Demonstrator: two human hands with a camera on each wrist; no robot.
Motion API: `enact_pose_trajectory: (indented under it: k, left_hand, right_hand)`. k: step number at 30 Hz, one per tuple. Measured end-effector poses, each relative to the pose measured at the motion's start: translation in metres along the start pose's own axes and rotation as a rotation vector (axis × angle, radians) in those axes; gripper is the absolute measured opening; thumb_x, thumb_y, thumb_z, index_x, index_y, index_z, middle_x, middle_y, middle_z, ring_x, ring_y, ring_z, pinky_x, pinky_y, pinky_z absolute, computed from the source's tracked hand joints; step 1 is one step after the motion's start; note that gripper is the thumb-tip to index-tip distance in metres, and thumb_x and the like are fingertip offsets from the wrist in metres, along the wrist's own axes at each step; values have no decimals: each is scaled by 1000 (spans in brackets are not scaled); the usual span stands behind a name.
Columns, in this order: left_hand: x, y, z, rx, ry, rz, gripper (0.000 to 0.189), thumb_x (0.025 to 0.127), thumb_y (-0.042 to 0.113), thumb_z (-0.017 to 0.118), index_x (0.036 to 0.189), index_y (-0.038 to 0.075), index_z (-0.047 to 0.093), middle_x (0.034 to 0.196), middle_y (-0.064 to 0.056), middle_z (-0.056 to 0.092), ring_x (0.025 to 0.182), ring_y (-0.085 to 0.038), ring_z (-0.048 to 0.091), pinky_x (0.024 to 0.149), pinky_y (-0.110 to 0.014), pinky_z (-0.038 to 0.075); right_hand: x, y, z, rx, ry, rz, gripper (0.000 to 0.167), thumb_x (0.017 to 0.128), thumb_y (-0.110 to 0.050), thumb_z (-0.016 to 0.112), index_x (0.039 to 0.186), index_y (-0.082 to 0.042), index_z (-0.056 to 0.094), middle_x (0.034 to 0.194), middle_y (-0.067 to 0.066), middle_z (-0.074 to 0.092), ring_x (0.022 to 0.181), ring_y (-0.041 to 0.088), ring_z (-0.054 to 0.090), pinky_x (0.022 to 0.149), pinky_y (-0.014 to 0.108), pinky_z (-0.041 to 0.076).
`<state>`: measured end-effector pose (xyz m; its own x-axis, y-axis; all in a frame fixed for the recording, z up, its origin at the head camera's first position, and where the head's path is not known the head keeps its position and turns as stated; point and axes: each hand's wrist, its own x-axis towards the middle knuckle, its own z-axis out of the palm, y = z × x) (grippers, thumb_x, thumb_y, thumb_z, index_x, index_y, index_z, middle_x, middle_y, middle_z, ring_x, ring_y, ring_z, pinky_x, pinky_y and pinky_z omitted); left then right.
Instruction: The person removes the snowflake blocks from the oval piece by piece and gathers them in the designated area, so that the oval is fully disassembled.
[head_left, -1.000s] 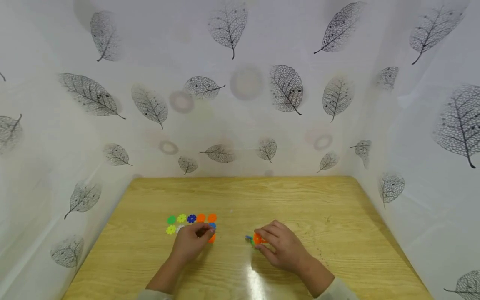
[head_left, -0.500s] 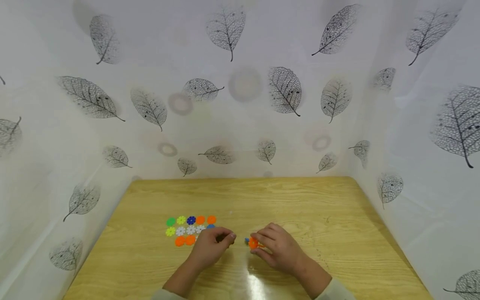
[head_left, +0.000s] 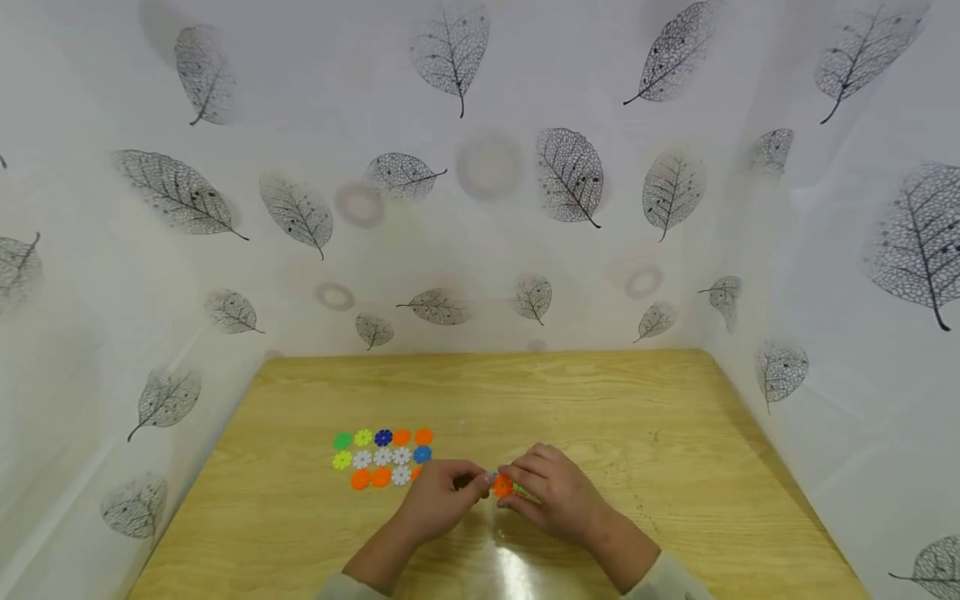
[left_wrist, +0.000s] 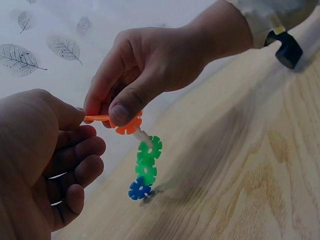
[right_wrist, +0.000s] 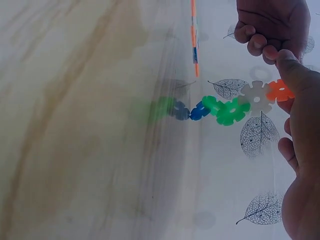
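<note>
My right hand [head_left: 561,493] pinches an orange flower-shaped plastic disc [left_wrist: 129,125] between thumb and fingers. From it hangs a linked chain: a white disc [right_wrist: 256,98], two green discs [right_wrist: 232,111] and a blue disc [left_wrist: 139,188] at the bottom, close to the tabletop. Another orange piece [left_wrist: 97,118] shows edge-on beside the right fingertips. My left hand [head_left: 444,498] meets it there, thumb and forefinger pinching a small pale piece [head_left: 491,477] that the fingers mostly hide. The other left fingers are loosely curled.
Loose flower discs lie in rows on the wooden table [head_left: 600,400], left of my hands: green [head_left: 342,441], yellow [head_left: 342,460], dark blue [head_left: 383,437], white [head_left: 382,457], orange [head_left: 361,479] and light blue [head_left: 422,454]. A white leaf-print curtain [head_left: 487,250] surrounds the table.
My left hand has moved right from the rows of discs until its fingertips reach the piece in my right hand. The right hand has shifted slightly left and still holds the chain.
</note>
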<state>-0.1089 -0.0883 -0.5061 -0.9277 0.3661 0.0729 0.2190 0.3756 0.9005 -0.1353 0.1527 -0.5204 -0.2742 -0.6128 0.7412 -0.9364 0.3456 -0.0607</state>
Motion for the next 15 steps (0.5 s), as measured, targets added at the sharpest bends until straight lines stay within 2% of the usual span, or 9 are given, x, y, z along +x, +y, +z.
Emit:
enact_pose_trajectory:
  k: [8,15]
  left_hand:
    - [-1,0,3,-21,-3,6,20,101,31,67,94,19,80,82,3,74,68,-8,63,59,-27,54]
    - [-1,0,7,12,28,20,18,100,32,69,91,20,80,79,9,73,65,-6,61,58,-26,53]
  right_hand:
    - [1,-1,2,-19,-2,-19,41,88,-34,85,116,-5,76,102,-2,74,89,12,63,81,28,53]
    - [1,-1,3,-20,9,-22,39,89,-34,84,114,-4,77,102,-1,75,89,13,64,81,28,53]
